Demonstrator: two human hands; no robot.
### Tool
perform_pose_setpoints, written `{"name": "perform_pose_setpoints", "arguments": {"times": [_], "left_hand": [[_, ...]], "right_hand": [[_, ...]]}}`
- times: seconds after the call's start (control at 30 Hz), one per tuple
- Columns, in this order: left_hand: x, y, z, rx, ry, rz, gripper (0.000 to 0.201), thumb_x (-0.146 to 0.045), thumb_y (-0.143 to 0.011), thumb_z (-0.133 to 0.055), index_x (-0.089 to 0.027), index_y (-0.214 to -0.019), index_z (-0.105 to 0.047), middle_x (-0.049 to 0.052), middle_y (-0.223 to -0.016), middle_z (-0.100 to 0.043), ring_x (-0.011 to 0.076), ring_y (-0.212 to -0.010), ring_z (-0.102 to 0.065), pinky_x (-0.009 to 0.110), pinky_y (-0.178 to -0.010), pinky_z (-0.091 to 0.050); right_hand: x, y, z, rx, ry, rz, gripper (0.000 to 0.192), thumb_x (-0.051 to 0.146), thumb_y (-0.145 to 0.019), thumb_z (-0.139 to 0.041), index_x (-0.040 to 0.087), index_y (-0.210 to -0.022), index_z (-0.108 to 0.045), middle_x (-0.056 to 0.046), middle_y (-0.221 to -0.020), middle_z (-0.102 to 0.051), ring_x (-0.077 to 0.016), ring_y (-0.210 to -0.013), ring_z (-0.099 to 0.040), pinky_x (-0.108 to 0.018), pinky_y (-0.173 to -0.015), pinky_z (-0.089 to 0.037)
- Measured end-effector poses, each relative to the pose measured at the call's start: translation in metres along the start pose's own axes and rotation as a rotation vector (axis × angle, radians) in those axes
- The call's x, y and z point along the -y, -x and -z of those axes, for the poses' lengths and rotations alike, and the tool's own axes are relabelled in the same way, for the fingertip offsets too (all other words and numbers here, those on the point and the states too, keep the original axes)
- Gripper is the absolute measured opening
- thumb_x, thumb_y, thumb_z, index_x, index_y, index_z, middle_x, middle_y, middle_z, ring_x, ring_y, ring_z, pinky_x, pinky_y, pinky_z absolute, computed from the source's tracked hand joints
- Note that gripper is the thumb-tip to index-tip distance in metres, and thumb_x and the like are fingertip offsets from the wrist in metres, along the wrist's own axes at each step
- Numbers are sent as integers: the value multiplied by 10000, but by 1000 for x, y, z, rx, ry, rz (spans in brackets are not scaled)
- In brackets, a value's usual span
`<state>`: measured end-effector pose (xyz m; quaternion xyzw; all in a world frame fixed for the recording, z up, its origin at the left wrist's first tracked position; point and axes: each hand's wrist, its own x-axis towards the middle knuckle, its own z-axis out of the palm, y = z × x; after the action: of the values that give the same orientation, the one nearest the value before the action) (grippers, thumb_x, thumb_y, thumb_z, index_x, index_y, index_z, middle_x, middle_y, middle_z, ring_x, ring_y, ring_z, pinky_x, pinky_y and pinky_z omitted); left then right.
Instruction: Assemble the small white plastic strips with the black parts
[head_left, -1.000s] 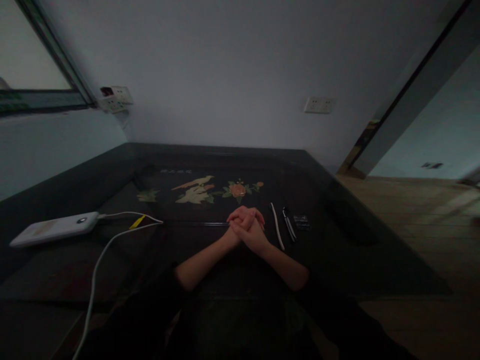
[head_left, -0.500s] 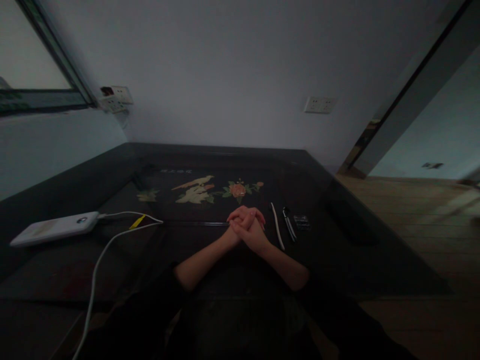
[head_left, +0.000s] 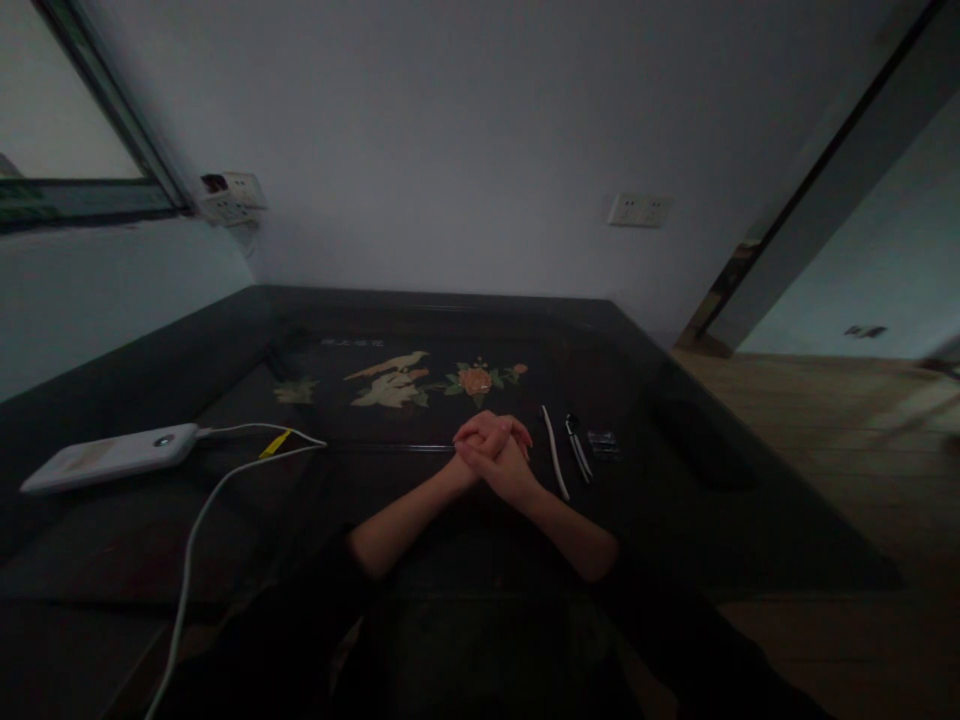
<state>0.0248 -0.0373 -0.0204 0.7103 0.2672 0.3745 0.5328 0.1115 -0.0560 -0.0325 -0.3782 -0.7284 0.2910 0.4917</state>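
Observation:
My left hand (head_left: 471,462) and my right hand (head_left: 510,470) are clasped over the dark tabletop, with their fingers interlaced. Both are closed, and no object shows between them. Just right of the hands lies a thin, slightly curved white stick (head_left: 554,455), which looks like a toothbrush. Beside it is a slim tool with a dark head and a silvery handle (head_left: 577,450), shaped like a razor. A small, shiny, clear-and-dark packet (head_left: 604,445) sits farther right. Neither hand touches these three things.
A white power bank (head_left: 112,457) lies at the left, with a white cable (head_left: 187,560) bearing a yellow tag (head_left: 275,443) running toward me. The dark table (head_left: 450,320) has an inlaid bird and flowers. Wall sockets (head_left: 640,210) are behind; a dark flat object (head_left: 701,445) lies right.

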Motion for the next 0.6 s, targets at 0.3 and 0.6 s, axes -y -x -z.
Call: {"name": "perform_pose_setpoints", "arguments": {"times": [0.3,0.6], "left_hand": [[7,-1,3,19,-68,19,392,-412,-871,-295,-191,-802,-611,56,-760,-601,176,-760,-604,272,-721,-474],[1,-4,5,28,-36,-10,394,-463,-832,-374,-205,-766,-665,63,-694,-617,202,-716,-596,315,-708,-469]], "right_hand": [[0,-1,2,10,5,1,129,322,-813,-565,210,-848,-618,-40,-878,-586,-207,-900,-562,-375,-824,-439],[2,-2,1,10,0,-11,113,294,-808,-555,208,-858,-607,-49,-895,-579,-217,-918,-557,-388,-844,-434]]}}
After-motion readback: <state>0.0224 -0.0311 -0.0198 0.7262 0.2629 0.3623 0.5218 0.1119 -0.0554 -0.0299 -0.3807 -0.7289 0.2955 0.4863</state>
